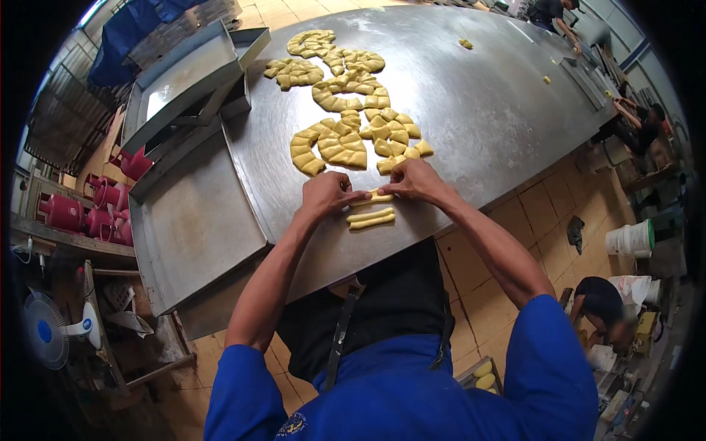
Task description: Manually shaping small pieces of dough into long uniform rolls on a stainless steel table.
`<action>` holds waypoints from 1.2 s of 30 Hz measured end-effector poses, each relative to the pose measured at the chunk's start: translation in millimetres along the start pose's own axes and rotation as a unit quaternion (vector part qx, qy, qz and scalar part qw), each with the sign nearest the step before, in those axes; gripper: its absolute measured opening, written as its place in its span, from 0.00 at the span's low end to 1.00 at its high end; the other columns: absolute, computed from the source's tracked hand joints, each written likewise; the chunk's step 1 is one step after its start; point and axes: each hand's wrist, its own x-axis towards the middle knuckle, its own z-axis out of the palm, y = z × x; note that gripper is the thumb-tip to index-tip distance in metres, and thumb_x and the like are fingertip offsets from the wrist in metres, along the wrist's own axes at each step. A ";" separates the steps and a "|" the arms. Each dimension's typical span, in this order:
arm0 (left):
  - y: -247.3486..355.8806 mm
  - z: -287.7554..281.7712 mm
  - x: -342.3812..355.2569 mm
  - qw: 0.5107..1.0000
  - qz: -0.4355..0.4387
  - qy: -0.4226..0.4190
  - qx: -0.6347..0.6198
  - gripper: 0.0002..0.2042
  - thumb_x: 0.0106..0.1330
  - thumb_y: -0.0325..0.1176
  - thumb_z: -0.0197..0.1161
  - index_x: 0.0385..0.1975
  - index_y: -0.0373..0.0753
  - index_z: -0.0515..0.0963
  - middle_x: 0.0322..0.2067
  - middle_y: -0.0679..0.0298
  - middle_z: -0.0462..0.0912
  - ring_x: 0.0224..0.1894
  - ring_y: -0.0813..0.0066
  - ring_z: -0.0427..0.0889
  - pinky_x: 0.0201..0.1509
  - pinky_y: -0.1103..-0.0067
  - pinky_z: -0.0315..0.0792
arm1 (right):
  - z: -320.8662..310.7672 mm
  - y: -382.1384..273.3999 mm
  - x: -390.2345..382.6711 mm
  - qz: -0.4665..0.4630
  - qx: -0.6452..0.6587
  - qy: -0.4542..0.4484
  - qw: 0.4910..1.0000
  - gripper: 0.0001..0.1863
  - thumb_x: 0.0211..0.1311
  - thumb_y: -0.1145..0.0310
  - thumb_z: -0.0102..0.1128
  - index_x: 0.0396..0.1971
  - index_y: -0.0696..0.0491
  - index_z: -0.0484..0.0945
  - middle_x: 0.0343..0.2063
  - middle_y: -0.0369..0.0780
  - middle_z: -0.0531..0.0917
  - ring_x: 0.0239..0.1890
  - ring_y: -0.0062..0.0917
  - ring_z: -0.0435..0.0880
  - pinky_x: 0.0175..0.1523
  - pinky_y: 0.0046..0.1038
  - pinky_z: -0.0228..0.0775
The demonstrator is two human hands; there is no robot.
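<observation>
Both of my hands work at one strip of yellow dough on the metal table, near its front edge. My left hand is closed, thumb and fingers pressing the strip's left end. From the other side, my right hand pinches its right end, fingers curled. Just nearer to me lie two rolled dough sticks, side by side and touching neither hand. Beyond my hands, many cut dough pieces spread in winding rows toward the far side. Some dough pieces sit right behind my right hand.
A shallow metal tray stands against the table's left edge, with more trays stacked behind it. Red gas cylinders and a fan are further left. Other people work at the far right; one bends low nearer me.
</observation>
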 end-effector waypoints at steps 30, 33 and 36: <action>2.5 5.2 7.4 0.995 -0.003 0.053 0.082 0.35 0.58 0.75 0.68 0.25 0.40 0.90 0.21 0.58 0.87 0.27 0.60 0.88 0.36 0.65 0.78 | 10.6 4.0 0.2 -0.114 -0.036 0.115 0.986 0.26 0.61 0.39 0.72 0.30 0.51 0.89 0.24 0.42 0.87 0.29 0.34 0.86 0.38 0.38 0.77; -0.6 6.5 10.2 0.994 0.002 0.070 0.082 0.36 0.57 0.74 0.69 0.25 0.39 0.90 0.23 0.57 0.88 0.29 0.59 0.88 0.37 0.65 0.79 | 6.6 -0.4 2.0 -0.108 -0.026 0.106 0.988 0.27 0.63 0.38 0.70 0.32 0.50 0.89 0.25 0.43 0.87 0.30 0.36 0.87 0.38 0.39 0.78; 2.1 7.1 12.6 0.995 0.001 0.059 0.083 0.35 0.56 0.74 0.70 0.25 0.39 0.90 0.23 0.57 0.88 0.29 0.58 0.88 0.38 0.64 0.79 | 6.2 -1.8 1.4 -0.108 -0.040 0.093 0.989 0.28 0.65 0.37 0.68 0.33 0.50 0.89 0.26 0.44 0.87 0.31 0.39 0.87 0.39 0.40 0.78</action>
